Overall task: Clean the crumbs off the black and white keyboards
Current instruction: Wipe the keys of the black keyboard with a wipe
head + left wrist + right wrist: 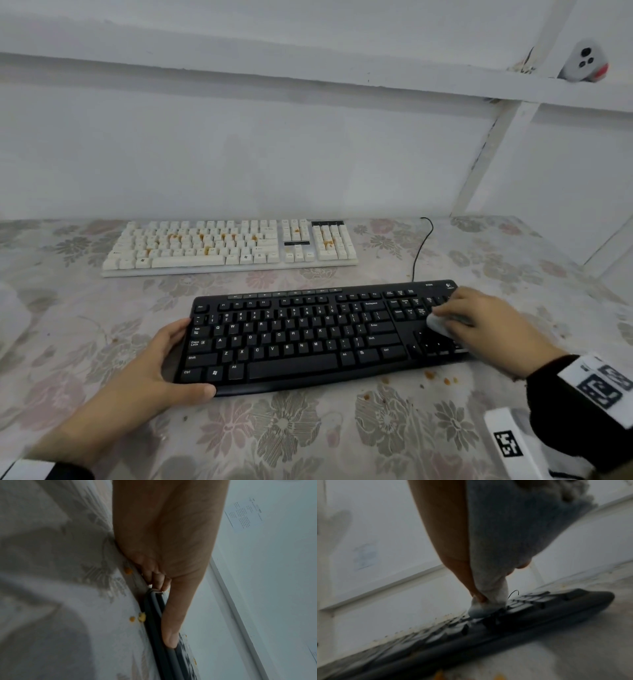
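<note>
Black keyboard: QWERTY, Ctrl, Alt, Shift, Caps Lock keys.

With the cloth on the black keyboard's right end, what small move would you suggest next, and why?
Probably draw the cloth in the right hand toward the front edge of the black keyboard, steadied by the left hand; crumbs already lie there on the tablecloth.

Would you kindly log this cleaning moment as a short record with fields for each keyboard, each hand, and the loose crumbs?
black keyboard: nearest, keys look crumb-free
white keyboard: behind it, orange crumbs on keys
left hand: grips the black keyboard's left end
right hand: holds a pale cloth on the number pad
crumbs: on the floral tablecloth, by the front edge
</note>
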Tool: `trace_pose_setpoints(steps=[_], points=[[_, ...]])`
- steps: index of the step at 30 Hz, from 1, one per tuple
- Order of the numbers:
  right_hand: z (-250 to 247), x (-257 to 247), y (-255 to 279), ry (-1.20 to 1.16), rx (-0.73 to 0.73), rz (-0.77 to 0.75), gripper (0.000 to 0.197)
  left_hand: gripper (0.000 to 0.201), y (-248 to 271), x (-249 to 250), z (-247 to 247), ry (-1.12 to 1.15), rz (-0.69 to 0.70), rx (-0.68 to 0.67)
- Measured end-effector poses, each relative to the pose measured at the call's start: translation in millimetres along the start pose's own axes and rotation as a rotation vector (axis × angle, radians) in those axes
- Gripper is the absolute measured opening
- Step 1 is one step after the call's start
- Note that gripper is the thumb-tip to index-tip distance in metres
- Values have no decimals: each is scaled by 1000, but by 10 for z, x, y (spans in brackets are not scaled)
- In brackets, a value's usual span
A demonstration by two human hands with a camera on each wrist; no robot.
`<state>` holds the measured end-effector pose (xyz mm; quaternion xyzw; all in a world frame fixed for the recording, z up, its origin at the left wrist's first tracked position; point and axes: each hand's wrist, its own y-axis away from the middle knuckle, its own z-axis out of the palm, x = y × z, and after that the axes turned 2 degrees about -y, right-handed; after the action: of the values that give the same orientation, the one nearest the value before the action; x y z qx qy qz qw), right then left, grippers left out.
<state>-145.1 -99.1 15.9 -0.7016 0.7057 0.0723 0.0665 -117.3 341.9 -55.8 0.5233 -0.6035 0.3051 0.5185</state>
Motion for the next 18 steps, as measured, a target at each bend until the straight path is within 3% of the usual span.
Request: trace_pose_setpoints(steps=[2,5,9,13,18], points=[[30,35,-7,44,2,17,19,117,0,-11,-1,7,3,-1],[-65,242,-50,104,21,179,18,119,-4,-19,4,20,-2,2],[-189,341,-168,272,-57,280,24,114,4,-19,4,10,-6,-3],[-147,-304,-278,118,-14,70,27,119,28,24,18,-4,-10,5],[92,-1741,-257,-59,-181,-401,28,114,66,96,46,16,-15,-2]])
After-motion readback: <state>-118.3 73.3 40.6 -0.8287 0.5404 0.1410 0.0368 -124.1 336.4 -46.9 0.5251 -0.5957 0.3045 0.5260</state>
